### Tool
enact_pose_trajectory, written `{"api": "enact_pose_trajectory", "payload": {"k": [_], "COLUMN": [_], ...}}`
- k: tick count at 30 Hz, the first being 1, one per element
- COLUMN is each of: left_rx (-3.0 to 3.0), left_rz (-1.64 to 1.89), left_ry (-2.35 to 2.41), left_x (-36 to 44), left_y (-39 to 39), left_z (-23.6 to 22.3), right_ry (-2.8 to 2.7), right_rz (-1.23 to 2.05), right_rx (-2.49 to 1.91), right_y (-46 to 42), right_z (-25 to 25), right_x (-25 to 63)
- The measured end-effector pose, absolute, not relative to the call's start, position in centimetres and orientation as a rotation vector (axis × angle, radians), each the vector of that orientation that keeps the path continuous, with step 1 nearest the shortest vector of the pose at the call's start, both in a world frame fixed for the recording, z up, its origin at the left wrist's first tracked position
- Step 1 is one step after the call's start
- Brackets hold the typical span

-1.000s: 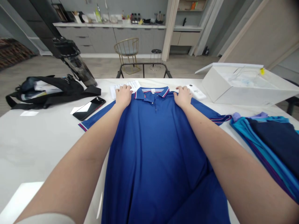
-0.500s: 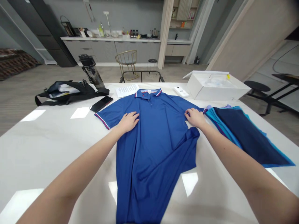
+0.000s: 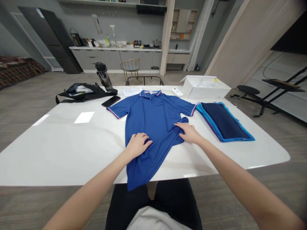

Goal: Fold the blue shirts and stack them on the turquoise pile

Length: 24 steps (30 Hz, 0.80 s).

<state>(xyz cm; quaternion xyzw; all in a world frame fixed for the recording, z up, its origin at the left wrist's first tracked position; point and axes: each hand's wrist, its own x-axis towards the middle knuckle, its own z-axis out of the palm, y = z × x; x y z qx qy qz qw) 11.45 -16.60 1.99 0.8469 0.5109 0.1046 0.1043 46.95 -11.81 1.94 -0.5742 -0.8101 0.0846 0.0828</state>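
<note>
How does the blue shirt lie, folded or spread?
The shirt is mostly spread: both sleeves reach outward, though its lower part is rumpled near the right hand.

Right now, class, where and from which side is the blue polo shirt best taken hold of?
Probably pinch the blue polo shirt by its bunched fold at the right, coming from the right side: that loose cloth juts out past the shirt's body, and the right hand touches the fabric beside it. The left hand, on the cloth lower down, could steady the rest.
</note>
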Motion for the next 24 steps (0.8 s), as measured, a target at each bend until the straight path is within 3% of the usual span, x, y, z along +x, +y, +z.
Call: {"api": "enact_pose_trajectory", "payload": {"k": [5,12,16,24], "left_rx": [2.457,2.648,2.661,2.638], "left_rz": [0.202,0.238,0.108,-0.102], "left_ry": [1.685,1.730,1.659,1.551], "left_x": [12.6,14.9,16.1,13.4], "left_y": [-22.3,-28.5,-29.4,-29.5], "left_z": [3.4,4.0,3.5,3.8], "right_ry": [-2.463,-2.478,-2.513,-2.405], "right_rz": [0.019,-0.051,-0.061,-0.116], "right_rx": [-1.914,-1.683,-1.605,-1.878], "right_y": [-14.4,-20.5,-23.7,-26.5], "right_z": [2.5,4.4,3.8,1.8], "right_x": [45.0,43.7,43.9,48.6]}}
